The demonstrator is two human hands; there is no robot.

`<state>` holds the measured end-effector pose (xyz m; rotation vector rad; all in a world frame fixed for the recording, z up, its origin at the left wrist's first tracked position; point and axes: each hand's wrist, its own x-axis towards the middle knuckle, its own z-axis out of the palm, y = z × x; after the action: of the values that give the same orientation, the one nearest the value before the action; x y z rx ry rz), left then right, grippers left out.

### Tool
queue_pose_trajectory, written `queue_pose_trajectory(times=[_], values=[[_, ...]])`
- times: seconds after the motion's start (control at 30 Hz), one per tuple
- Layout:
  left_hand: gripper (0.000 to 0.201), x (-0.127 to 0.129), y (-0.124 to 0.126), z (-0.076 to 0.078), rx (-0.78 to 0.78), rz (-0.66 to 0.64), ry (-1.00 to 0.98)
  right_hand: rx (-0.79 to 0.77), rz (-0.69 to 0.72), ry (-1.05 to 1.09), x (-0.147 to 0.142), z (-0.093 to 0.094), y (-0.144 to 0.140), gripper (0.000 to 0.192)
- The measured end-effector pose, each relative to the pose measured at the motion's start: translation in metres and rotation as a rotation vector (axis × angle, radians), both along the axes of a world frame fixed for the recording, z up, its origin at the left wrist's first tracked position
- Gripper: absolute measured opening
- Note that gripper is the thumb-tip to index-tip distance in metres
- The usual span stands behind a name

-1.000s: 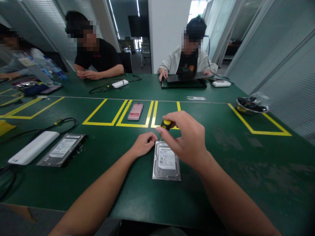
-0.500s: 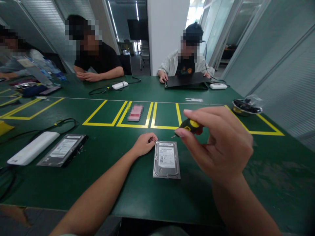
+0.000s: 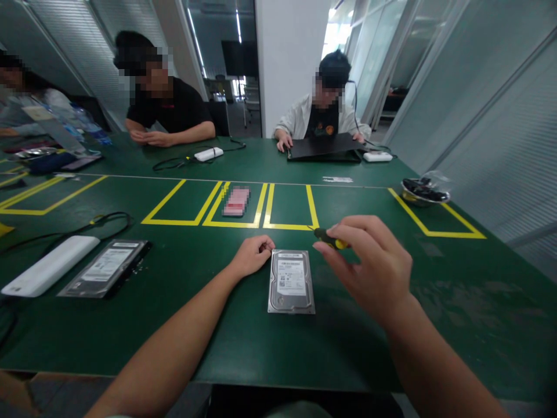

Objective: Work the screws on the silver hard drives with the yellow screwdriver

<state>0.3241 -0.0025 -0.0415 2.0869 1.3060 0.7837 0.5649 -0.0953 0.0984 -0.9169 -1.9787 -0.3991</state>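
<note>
A silver hard drive (image 3: 290, 281) lies flat on the green table, its white label facing up. My left hand (image 3: 252, 255) rests on the table at the drive's upper left corner, fingers curled together and thumb against them. Whether those fingertips hold anything is hidden; they look very close to the corner, perhaps touching it. To the drive's upper right, my right hand (image 3: 369, 261) is raised above the table. Thumb and fingers are closed around a short black-and-yellow screwdriver (image 3: 324, 235), whose thin tip points up and left, away from the drive.
At left, another hard drive (image 3: 108, 264) lies beside a white power bank (image 3: 52, 264) with a black cable. A pink phone-like item (image 3: 236, 201) lies within yellow tape. A bowl of dark items (image 3: 424, 190) stands at right. Across sits a person with a black panel (image 3: 324, 147).
My right hand has moved down and slightly left with the screwdriver, whose tip has swung from pointing down-left to up-left. My left hand and the hard drive have stayed together, the view shifting slightly.
</note>
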Motion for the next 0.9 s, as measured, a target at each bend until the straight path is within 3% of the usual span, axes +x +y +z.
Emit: queue_pose_trajectory(times=[0.23, 0.4, 0.57, 0.77, 0.9], values=[[0.018, 0.000, 0.000, 0.000, 0.001, 0.015, -0.009, -0.163, -0.169, -0.127, 0.022, -0.065, 0.022, 0.010], [0.018, 0.000, 0.001, -0.002, 0.005, 0.018, -0.017, -0.182, -0.225, -0.179, 0.030, -0.096, 0.031, 0.013], [0.017, 0.000, 0.001, -0.004, 0.004, 0.019, -0.024, -0.286, -0.257, -0.216, 0.030, -0.107, 0.033, 0.012], [0.017, 0.000, 0.001, -0.004, -0.003, 0.021, -0.022, -0.593, -0.452, -0.267, 0.030, -0.109, 0.031, 0.021], [0.017, 0.000, 0.001, -0.003, -0.006, 0.020, -0.022, -0.734, -0.472, -0.337, 0.032, -0.110, 0.032, 0.020]])
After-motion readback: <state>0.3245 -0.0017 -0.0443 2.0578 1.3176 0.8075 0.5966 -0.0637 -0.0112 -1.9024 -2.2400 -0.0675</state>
